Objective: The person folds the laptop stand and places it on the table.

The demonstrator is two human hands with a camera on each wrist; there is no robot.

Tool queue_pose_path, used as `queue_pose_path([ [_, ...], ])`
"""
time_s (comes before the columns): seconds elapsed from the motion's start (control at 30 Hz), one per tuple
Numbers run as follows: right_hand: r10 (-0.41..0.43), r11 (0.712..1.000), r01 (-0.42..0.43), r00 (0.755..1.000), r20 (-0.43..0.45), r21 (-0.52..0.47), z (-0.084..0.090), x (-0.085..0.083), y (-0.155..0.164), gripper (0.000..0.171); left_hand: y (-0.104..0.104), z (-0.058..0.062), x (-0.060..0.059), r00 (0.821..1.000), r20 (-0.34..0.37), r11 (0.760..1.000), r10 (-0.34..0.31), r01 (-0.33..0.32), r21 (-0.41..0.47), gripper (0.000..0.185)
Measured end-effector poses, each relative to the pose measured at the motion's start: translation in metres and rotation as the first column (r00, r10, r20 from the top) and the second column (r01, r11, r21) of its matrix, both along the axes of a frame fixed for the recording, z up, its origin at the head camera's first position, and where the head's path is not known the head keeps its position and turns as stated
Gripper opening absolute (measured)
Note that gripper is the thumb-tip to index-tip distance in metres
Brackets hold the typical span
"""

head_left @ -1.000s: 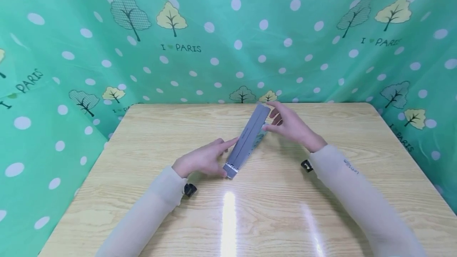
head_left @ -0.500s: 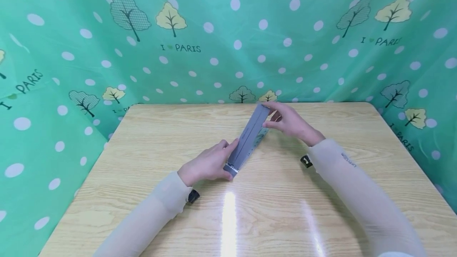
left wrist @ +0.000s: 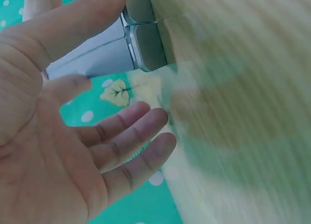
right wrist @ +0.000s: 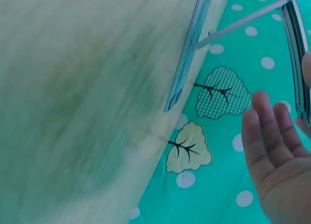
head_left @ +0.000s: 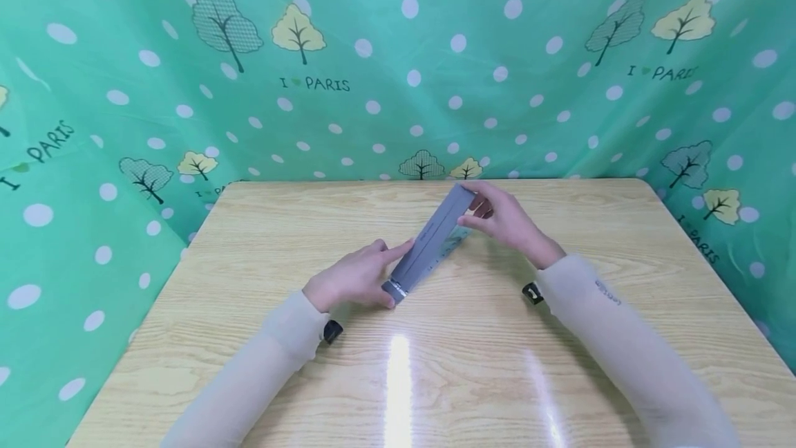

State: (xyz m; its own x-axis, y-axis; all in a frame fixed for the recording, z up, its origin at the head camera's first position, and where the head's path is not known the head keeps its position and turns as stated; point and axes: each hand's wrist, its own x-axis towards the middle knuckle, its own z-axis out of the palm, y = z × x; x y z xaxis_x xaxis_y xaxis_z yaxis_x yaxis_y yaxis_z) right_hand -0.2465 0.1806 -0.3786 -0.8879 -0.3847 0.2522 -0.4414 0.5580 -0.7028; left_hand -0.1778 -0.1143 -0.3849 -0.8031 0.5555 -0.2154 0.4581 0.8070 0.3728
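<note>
A slim grey folding laptop stand [head_left: 429, 240] lies diagonally over the table's middle, its far end raised. My left hand [head_left: 353, 276] holds the near end, thumb by the silvery hinge [head_left: 395, 287] and index finger along the left side. In the left wrist view the other fingers [left wrist: 133, 148] extend freely below the stand. At the raised end, my right hand [head_left: 505, 218] pinches the stand between thumb and index finger. The right wrist view shows the upper bar [right wrist: 294, 44] lifted off the lower bar [right wrist: 187, 59], with a thin strut [right wrist: 245, 21] between them.
The wooden table [head_left: 249, 227] ends at a green dotted cloth [head_left: 398, 109] behind and at both sides. Small black clips [head_left: 332, 331] show beside the wrists. Light reflects in bright streaks off the tabletop's front part.
My left hand shifted right, then back left, and the stand's near end has swung slightly left. The right thumb and index finger have come onto the raised end.
</note>
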Motion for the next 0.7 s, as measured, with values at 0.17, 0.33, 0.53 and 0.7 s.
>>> queue_pose_path([
  [0.17, -0.064, 0.998, 0.063, 0.998, -0.022, -0.022, -0.001, 0.013, -0.004, 0.065, -0.004, 0.002, -0.007, 1.0, 0.015, 1.0, -0.012, 0.012, -0.007, 0.113],
  [0.33, -0.115, 0.992, 0.114, 0.993, -0.007, -0.044, -0.003, 0.025, -0.008, 0.063, -0.004, 0.004, -0.011, 1.0, 0.028, 0.999, -0.014, 0.015, -0.038, 0.114],
  [0.53, -0.214, 0.977, 0.214, 0.977, -0.022, 0.011, -0.004, 0.038, -0.013, 0.065, -0.004, 0.006, -0.017, 1.0, 0.022, 0.998, -0.01, 0.012, -0.066, 0.111],
  [0.7, -0.282, 0.955, 0.287, 0.957, -0.063, 0.074, -0.001, 0.046, -0.017, 0.063, -0.003, 0.007, -0.02, 1.0, -0.014, 0.995, 0.002, -0.003, -0.099, 0.104],
])
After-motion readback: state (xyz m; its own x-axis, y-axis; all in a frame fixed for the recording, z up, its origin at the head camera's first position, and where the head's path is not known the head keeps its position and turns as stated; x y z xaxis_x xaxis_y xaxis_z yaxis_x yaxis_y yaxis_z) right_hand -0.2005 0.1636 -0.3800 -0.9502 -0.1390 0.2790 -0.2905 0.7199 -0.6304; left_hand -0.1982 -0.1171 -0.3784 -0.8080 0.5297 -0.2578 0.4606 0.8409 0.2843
